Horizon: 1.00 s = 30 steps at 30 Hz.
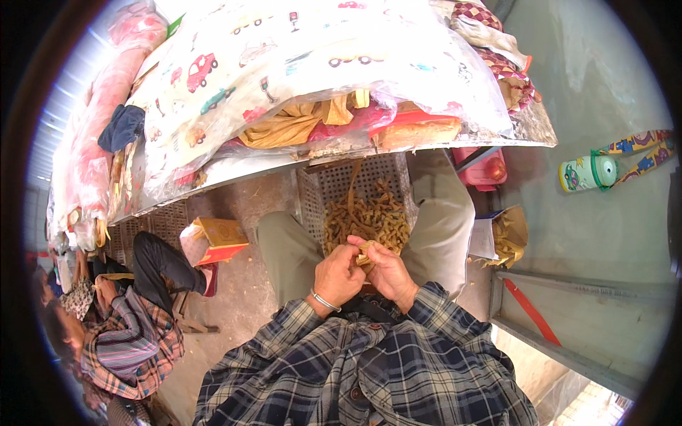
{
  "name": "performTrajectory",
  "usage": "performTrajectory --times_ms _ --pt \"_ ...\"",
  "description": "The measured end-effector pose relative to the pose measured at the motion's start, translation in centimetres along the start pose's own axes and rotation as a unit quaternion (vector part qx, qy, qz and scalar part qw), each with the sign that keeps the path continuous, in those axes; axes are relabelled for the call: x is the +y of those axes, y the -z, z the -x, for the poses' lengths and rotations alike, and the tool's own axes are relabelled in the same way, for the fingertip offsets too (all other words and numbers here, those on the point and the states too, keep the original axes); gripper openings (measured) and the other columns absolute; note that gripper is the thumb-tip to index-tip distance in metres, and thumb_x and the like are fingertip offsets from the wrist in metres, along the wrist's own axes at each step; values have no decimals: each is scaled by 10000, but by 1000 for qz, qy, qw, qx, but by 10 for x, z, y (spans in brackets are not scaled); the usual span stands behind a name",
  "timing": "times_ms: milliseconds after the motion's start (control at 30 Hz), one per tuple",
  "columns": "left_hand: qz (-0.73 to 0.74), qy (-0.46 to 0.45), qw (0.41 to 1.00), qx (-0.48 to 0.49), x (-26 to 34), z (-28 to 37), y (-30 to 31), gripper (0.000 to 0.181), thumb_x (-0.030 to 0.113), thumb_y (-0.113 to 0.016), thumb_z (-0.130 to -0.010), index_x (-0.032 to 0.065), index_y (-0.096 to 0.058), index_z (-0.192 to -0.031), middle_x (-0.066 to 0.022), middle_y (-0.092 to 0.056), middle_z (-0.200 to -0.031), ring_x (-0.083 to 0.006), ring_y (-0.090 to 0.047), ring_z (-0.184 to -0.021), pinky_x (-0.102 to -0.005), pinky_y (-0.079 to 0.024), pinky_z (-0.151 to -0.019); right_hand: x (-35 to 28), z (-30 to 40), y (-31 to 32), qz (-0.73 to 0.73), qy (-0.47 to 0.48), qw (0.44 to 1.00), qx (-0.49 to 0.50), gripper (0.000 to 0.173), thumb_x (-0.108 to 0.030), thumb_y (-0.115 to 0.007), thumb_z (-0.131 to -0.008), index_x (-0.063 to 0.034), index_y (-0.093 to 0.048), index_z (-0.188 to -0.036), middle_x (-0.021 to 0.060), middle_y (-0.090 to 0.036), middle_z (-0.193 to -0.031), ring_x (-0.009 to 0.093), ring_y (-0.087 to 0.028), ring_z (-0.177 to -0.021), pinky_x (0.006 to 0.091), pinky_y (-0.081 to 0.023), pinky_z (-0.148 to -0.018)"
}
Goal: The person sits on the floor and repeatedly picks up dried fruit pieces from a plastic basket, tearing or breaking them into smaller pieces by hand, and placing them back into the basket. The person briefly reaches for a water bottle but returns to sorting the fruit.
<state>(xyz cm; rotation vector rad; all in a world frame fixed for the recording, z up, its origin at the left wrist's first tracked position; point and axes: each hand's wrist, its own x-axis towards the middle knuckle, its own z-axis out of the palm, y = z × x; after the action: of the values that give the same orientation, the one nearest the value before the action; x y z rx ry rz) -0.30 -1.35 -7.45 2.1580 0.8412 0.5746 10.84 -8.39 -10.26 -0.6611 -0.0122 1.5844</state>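
My left hand (337, 276), with a metal bangle at the wrist, and my right hand (392, 272) meet in front of my lap. Between their fingers they both pinch a folded yellow-tan strip (364, 255), partly covered by the fingers. Just beyond, between my knees, stands a perforated plastic crate (333, 173). In it lies a heap of small tan twisted pieces (367, 213), which look knotted. One long tan strip (351, 186) runs up from the heap towards the crate's far end.
Above the crate juts a table edge (240, 171), loaded with a plastic-wrapped, car-printed bundle (319, 58). An open carton (218, 239) stands at left, near a seated person (128, 341). A box of yellow strips (509, 237) is at right. A green bottle (586, 173) lies farther right.
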Motion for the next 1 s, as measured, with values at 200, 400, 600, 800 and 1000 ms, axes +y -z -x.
performTrajectory --times_ms 200,400,600,800,1000 --pt "263 174 934 -166 -13 -1 13 83 91 -575 -809 14 -570 -781 9 -462 -562 -74 -401 -499 -238 -335 -450 3 2 5 305 36 952 6 266 -289 -461 -923 -32 -496 -984 13 -515 -868 97 -486 -803 241 -418 -719" --pt "576 362 705 -201 -12 5 39 107 81 -552 -837 12 -537 -756 5 -458 -577 -58 -359 -440 -217 -291 -426 -6 12 -9 483 230 845 25 266 -255 -436 -926 -31 -449 -784 -2 -450 -688 79 -407 -630 230 -377 -576" --pt "730 323 575 -180 -24 10 49 92 79 -484 -869 15 -532 -824 -19 -451 -577 -90 -407 -459 -242 -341 -470 -31 29 -5 357 31 934 -21 193 -213 -496 -911 -39 -513 -830 -27 -493 -714 39 -445 -660 200 -395 -594" --pt "-187 -158 968 -48 24 -13 46 302 113 -562 -728 13 -535 -1011 -136 -563 -878 -263 -554 -807 -365 -446 -736 -15 9 -11 398 106 911 33 134 -122 -531 -873 6 -562 -854 3 -576 -784 75 -524 -695 224 -443 -638" --pt "-184 -4 968 -172 0 4 24 200 94 -537 -657 36 -532 -847 -174 -591 -864 -347 -580 -681 -449 -463 -582 -21 7 -17 593 32 803 -50 166 -142 -551 -812 18 -566 -851 155 -611 -776 228 -580 -693 346 -443 -626"
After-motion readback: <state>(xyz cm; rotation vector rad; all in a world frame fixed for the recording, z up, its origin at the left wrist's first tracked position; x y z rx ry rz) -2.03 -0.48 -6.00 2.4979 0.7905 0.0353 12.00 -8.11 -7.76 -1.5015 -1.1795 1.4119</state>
